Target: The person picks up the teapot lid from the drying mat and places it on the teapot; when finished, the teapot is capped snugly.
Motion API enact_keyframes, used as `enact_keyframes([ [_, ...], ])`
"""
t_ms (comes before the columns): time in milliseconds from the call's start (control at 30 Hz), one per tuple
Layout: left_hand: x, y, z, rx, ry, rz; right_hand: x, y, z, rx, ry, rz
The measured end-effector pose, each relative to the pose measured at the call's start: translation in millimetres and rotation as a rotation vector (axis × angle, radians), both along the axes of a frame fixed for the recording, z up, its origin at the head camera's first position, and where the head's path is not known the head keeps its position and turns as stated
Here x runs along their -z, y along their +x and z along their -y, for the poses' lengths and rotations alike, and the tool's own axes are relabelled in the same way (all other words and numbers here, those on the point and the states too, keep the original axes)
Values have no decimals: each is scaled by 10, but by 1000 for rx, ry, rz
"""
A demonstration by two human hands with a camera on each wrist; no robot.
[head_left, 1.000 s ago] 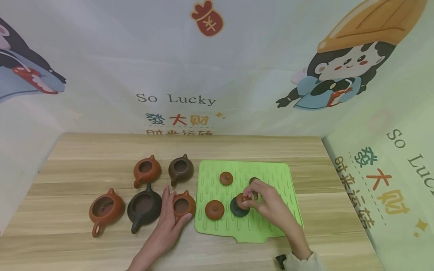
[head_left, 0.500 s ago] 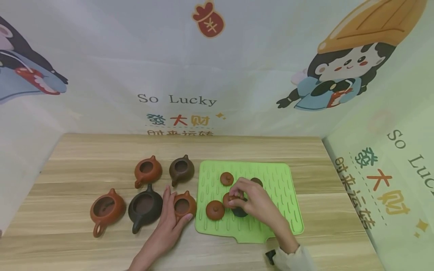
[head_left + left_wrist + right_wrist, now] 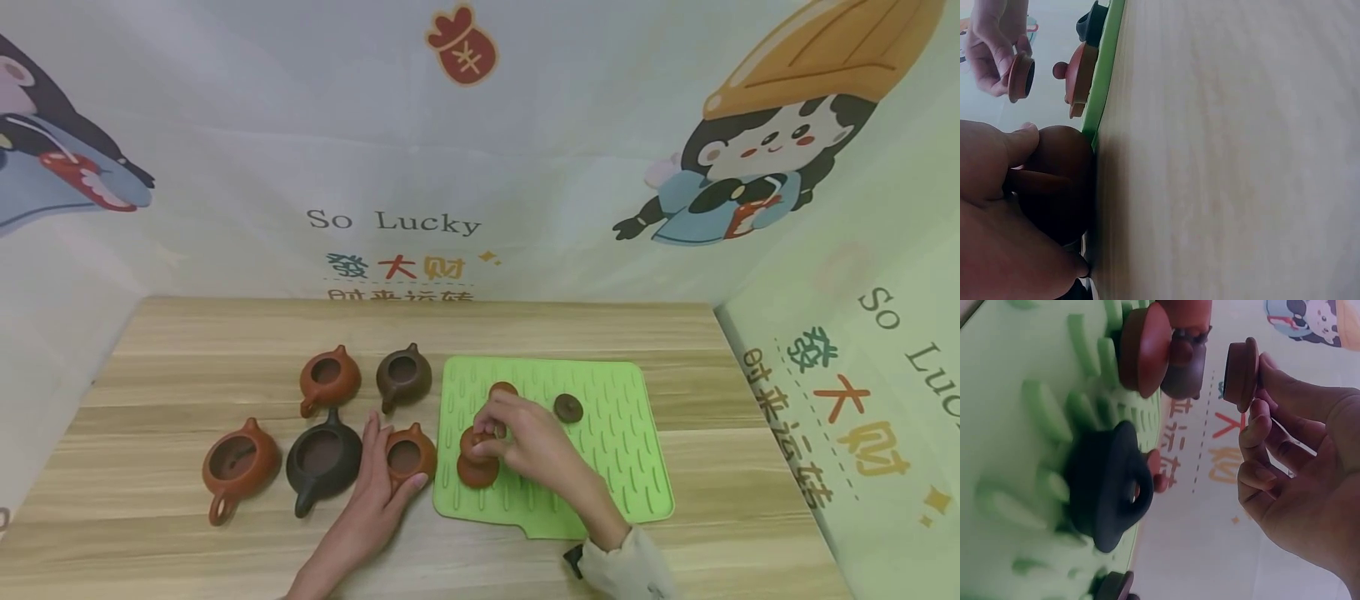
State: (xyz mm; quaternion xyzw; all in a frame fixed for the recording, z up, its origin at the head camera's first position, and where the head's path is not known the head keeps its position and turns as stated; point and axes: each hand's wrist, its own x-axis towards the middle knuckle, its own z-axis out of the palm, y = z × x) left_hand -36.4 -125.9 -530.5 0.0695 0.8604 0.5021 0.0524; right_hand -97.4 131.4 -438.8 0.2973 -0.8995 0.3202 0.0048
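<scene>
My right hand (image 3: 528, 442) pinches a reddish-brown teapot lid (image 3: 1242, 375) by its top, lifted above the green mat (image 3: 615, 467). In the head view this lid overlaps a larger red lid (image 3: 477, 475) lying at the mat's left side. My left hand (image 3: 366, 487) holds a small red teapot (image 3: 407, 457), thumb on its near side and fingers along its left. That teapot is lidless and stands against the mat's left edge. A black lid with a looped knob (image 3: 1110, 487) lies on the mat, hidden under my right hand in the head view.
Left of my hand stand a black teapot (image 3: 324, 458) and a large red one (image 3: 242, 461). Behind them are a smaller red teapot (image 3: 330, 377) and a dark brown one (image 3: 403, 379). A dark brown lid (image 3: 568, 408) and a partly covered red lid (image 3: 502, 388) lie on the mat.
My right hand has carried the lid left across the mat, from over the black lid toward the teapot. The dark brown lid has come into full view. My left hand stays on its teapot.
</scene>
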Motion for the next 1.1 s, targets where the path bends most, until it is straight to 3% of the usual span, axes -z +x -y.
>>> enact_keyframes([
  [733, 4, -1, 6, 2, 9, -12, -3, -66, 373, -63, 11, 5],
  [1100, 26, 9, 1, -7, -2, -70, 5, -99, 522, -85, 19, 5],
])
